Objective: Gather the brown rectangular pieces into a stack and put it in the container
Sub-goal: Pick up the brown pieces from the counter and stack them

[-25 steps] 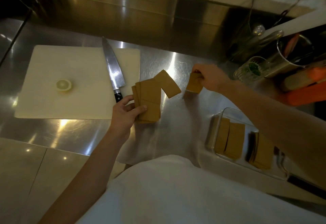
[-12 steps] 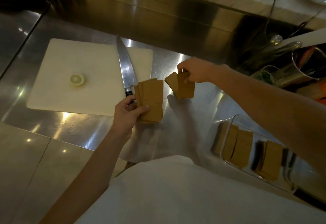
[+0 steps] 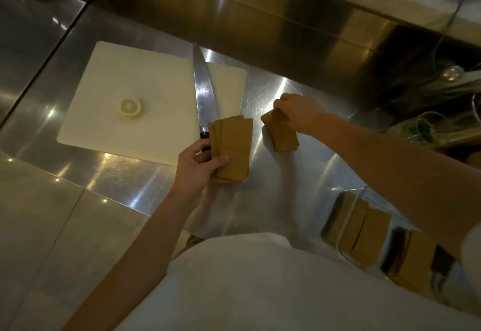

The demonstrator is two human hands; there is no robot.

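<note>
A fanned stack of brown rectangular pieces [image 3: 233, 145] lies on the steel counter beside the cutting board, and my left hand [image 3: 196, 166] grips its near-left edge, thumb on top. To the right, my right hand [image 3: 299, 113] pinches a smaller bunch of brown pieces [image 3: 283, 135] by its far end, its lower end touching the counter. A clear glass container [image 3: 348, 222] at the near right holds more brown pieces [image 3: 367, 234] in two groups; my right forearm hides part of it.
A white cutting board [image 3: 145, 98] at the left carries a lemon half [image 3: 130, 107] and a long chef's knife [image 3: 204, 91], whose handle lies under my left hand's stack. Glassware and utensils [image 3: 426, 127] crowd the far right. A steel backsplash rises behind.
My right hand gathered the loose piece together with the one it held and lowered the bunch onto the counter nearer the left stack. My left hand kept its grip. The camera shifted.
</note>
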